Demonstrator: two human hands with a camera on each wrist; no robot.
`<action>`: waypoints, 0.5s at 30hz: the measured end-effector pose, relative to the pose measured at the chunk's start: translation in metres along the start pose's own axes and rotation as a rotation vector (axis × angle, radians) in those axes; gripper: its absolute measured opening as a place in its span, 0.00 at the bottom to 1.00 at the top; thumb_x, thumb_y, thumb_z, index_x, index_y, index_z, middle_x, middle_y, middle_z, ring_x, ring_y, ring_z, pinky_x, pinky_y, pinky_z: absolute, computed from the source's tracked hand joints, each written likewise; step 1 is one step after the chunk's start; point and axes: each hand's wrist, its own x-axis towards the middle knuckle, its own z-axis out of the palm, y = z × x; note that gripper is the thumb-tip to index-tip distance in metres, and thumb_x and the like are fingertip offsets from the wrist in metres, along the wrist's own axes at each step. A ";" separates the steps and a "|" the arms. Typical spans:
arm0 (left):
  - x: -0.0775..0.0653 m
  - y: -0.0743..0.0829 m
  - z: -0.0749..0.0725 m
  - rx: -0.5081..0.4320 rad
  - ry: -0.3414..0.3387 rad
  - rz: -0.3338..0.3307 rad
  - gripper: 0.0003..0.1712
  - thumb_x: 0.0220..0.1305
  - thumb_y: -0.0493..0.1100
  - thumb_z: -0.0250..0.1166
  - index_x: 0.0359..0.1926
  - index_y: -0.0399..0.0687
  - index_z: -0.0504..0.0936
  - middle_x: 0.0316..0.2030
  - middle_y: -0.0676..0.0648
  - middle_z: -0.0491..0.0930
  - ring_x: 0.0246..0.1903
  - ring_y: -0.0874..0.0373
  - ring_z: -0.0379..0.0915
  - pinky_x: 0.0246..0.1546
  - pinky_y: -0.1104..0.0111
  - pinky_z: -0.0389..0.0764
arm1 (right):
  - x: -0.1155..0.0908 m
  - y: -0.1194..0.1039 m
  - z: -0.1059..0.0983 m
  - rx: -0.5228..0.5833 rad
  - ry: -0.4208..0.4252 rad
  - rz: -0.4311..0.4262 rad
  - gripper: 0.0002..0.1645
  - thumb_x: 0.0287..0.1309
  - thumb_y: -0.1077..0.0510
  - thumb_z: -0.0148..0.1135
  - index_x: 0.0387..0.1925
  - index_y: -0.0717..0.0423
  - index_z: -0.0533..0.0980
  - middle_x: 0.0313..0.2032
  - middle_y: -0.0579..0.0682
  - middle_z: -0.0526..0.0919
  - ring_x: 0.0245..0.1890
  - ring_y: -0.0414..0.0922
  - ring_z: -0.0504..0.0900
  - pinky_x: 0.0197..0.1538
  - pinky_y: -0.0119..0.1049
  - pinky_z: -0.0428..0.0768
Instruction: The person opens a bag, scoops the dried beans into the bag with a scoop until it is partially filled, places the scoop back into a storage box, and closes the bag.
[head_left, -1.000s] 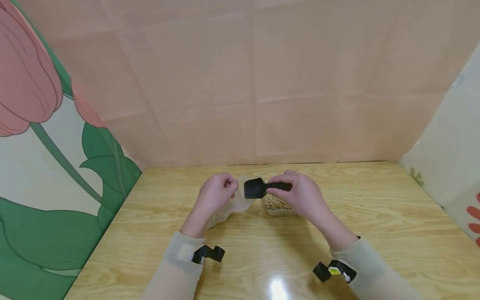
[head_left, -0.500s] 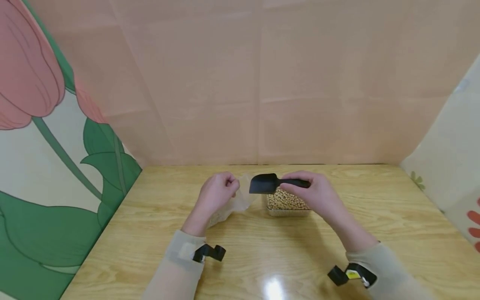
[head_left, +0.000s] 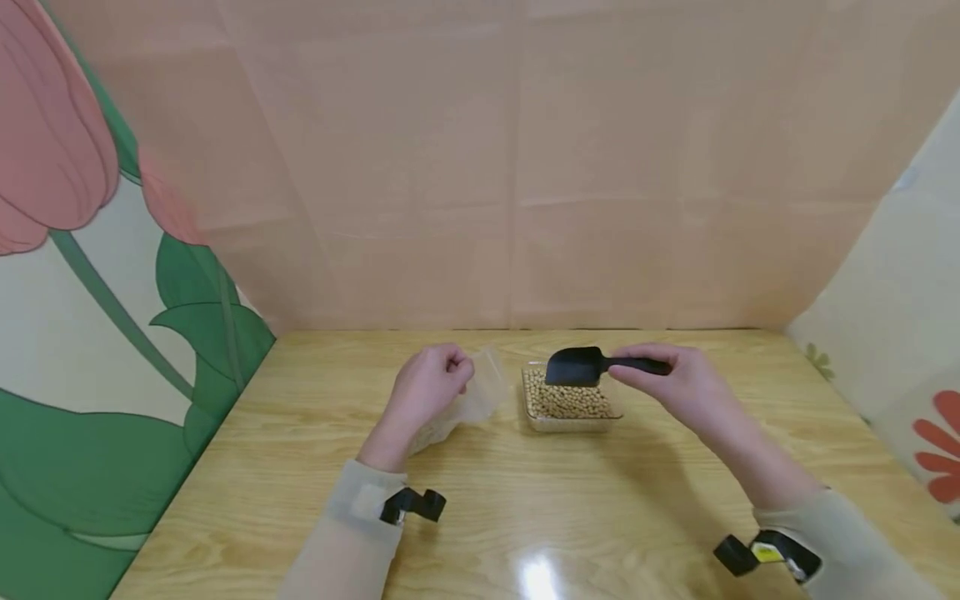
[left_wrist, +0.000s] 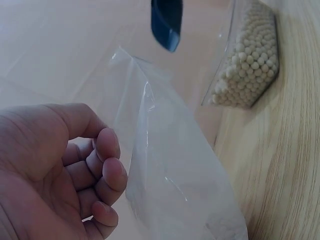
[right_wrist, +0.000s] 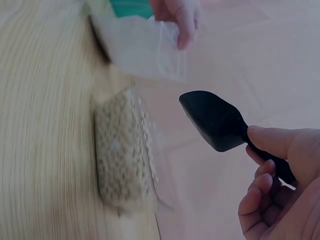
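Note:
My right hand (head_left: 678, 379) grips the handle of a small black scoop (head_left: 574, 367), held above a clear rectangular container (head_left: 573, 424) of pale round beans (head_left: 564, 402). In the right wrist view the bowl of the scoop (right_wrist: 212, 120) points away from the fingers, and no beans are visible in it. My left hand (head_left: 430, 379) pinches the upper edge of a translucent plastic bag (head_left: 476, 400), which stands left of the container. The left wrist view shows curled fingers at the side of the bag (left_wrist: 175, 165); what lies at its bottom is hard to make out.
A wood-grain table (head_left: 480, 517) lies under everything. Behind it hangs a plain pinkish cloth (head_left: 510, 167). A flower-patterned panel (head_left: 90, 350) borders the left side, and a pale panel (head_left: 900, 308) the right.
My right hand has moved right with the scoop, from beside the bag to over the beans, uncovering the container. My left hand stays at the bag.

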 end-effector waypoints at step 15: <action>0.001 -0.002 0.002 0.000 0.008 0.013 0.12 0.76 0.39 0.61 0.32 0.49 0.83 0.23 0.55 0.82 0.19 0.58 0.69 0.26 0.64 0.70 | 0.006 0.023 -0.038 -0.226 -0.028 -0.033 0.32 0.71 0.35 0.72 0.63 0.53 0.87 0.64 0.65 0.85 0.35 0.47 0.77 0.33 0.40 0.73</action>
